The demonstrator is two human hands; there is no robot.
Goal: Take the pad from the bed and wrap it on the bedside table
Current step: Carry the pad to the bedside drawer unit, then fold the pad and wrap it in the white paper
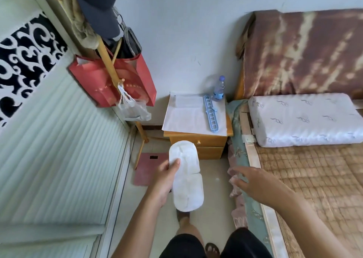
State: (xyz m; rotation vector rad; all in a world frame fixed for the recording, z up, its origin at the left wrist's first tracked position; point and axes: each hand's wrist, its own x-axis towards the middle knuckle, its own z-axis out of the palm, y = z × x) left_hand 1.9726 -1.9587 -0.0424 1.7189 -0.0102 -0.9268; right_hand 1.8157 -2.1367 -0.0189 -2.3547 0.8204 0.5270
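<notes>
My left hand [164, 179] holds a long white pad [186, 176] by its left edge, thumb on top, above the floor in front of the bedside table. The pad hangs lengthwise and unfolded, its far end overlapping the table's drawer front. My right hand [249, 181] hovers open with fingers spread, over the bed's edge to the right of the pad, touching nothing. The wooden bedside table [196, 135] stands against the wall with a white sheet [184, 118] spread over its top.
On the table lie a blue plastic rack [211, 115] and a water bottle [219, 88]. The bed [314, 179] with woven mat and white pillow [302, 118] fills the right. A coat stand with a red bag [110, 80] stands at left. A pink scale [147, 167] lies on the floor.
</notes>
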